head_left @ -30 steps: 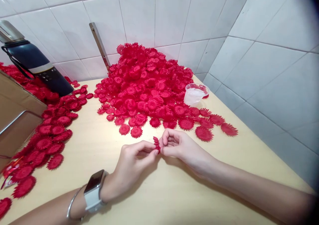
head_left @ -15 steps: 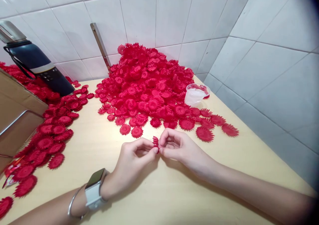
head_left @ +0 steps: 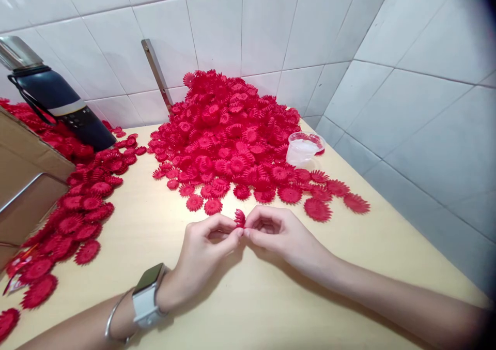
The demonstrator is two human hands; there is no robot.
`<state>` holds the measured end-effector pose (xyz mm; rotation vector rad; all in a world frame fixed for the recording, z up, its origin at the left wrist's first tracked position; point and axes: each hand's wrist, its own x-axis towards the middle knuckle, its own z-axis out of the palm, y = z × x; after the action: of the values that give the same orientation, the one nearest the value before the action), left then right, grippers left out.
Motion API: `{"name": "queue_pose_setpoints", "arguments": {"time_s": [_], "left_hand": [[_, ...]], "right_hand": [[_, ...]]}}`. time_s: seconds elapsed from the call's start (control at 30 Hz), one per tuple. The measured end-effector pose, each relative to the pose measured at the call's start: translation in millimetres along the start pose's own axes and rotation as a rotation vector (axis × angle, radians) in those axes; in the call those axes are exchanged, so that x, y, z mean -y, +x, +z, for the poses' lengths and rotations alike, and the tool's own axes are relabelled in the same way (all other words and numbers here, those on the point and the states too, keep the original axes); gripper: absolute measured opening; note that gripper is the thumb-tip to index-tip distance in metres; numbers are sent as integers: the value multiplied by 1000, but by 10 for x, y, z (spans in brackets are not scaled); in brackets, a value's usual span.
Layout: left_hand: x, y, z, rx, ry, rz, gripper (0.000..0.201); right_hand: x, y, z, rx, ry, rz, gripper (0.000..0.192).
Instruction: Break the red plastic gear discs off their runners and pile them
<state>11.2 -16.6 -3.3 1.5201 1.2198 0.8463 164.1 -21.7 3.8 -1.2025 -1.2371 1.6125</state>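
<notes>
Between the thumb and forefinger of my left hand point(head_left: 209, 244) is a small red flower-shaped piece point(head_left: 239, 217), held on edge with its curled petals pointing up. My right hand point(head_left: 277, 231) is pinched closed, its fingertips meeting the lower right side of that piece. Whatever lies inside the right pinch is hidden by the fingers. Just beyond both hands rises a large pile of similar red flower pieces point(head_left: 228, 138), with loose ones along its front edge.
A clear plastic cup point(head_left: 304, 151) stands at the pile's right. More red pieces point(head_left: 83, 202) spread along the left, beside a cardboard box point(head_left: 31, 169) and a leaning dark blue bottle point(head_left: 62, 96). A metal strip point(head_left: 157, 73) leans on the tiled wall point(head_left: 217, 29).
The right fingers have closed in on the red piece, which has tipped slightly to the left. Both hands stay at nearly the same place over the table.
</notes>
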Motion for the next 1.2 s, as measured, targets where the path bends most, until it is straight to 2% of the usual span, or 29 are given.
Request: {"name": "queue_pose_setpoints", "arguments": {"time_s": [0.2,0.43,0.6,0.77,0.97,1.13,1.2], "left_hand": [[19,-2,-4,-13,-6,7,6],[-16,4,4,13,-2,19,5],[-6,12,-9,3,-21,-6,4],[-4,9,-19,-15,-66,-73,4],[-7,6,-23,-6,-121,-82,7],[59,-31,-68,-25,-142,-94,7],[62,-24,-71,-23,-160,-98,7]], "right_hand": [[27,19,-30,-61,32,-8,7],[-21,43,-51,10,99,-18,7],[37,40,-69,-9,42,-1,6],[45,61,-155,-150,1,-43,7],[-7,97,-246,-243,-81,-103,8],[41,159,-402,-456,129,-120,11],[91,182,-457,-444,153,-147,14]]}}
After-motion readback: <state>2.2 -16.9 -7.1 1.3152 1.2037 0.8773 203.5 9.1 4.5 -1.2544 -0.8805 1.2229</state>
